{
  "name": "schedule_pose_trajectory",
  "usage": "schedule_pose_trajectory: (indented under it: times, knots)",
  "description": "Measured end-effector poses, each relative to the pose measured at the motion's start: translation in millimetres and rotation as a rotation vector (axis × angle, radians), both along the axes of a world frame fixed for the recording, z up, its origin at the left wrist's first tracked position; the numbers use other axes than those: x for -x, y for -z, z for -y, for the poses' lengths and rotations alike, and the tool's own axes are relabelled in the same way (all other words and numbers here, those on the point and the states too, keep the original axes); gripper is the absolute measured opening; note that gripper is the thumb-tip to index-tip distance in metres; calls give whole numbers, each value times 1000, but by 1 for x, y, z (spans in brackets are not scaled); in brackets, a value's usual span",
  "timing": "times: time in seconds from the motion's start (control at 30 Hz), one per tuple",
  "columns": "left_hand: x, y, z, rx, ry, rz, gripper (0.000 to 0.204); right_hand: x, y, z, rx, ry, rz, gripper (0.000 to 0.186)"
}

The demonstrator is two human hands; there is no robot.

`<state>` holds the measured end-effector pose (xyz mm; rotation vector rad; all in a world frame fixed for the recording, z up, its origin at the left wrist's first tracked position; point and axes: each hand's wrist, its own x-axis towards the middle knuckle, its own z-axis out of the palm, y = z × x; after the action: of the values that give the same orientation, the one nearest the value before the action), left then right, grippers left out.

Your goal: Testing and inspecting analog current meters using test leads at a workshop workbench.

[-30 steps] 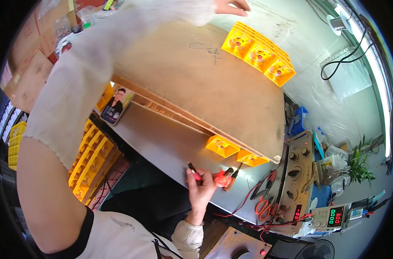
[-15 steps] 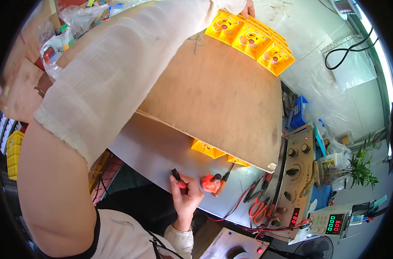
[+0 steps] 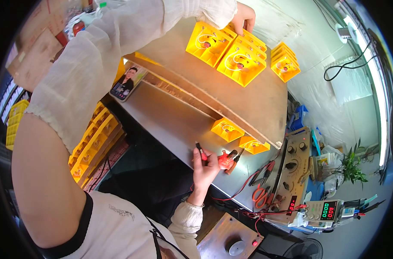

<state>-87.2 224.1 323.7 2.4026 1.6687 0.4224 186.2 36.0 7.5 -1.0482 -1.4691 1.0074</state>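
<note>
At the top, my left hand [image 3: 244, 18] grips two yellow plastic boxes from behind, with its fingers partly hidden. These open boxes [image 3: 241, 62] carry white wires and small red parts inside, and appear raised over the wooden board [image 3: 252, 101]. Another stack of yellow boxes [image 3: 285, 62] stands apart on the board's far right. Low in the middle, my right hand [image 3: 206, 170] is closed in a pinch on a slim black-and-red tool [image 3: 200, 151], its exact kind unclear. Right beside that hand sits a red container [image 3: 225, 160] with a dark top.
Two yellow boxes [image 3: 227, 129] show under the board's near edge. A phone [image 3: 126, 84] leans at the left. Orange-handled scissors [image 3: 260, 196], red wires and an instrument panel [image 3: 293, 172] line the right side. Racked yellow boxes [image 3: 95, 142] stand at left.
My left hand has brought two yellow boxes nearer, away from the third stack. My right hand with the slim tool has shifted up and right. The phone and racked boxes have come into view.
</note>
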Motion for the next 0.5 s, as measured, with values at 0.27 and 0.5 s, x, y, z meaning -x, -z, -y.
schedule_pose_trajectory:
  times: [0.27, 0.5]
  knots:
    - [3, 43, 87, -555, -59, 122, 41, 3, -6, 13, -128, 41, 25, 16]
    - [8, 137, 170, -898, 54, 53, 31, -10, 1, 89, -34, 155, 175, 20]
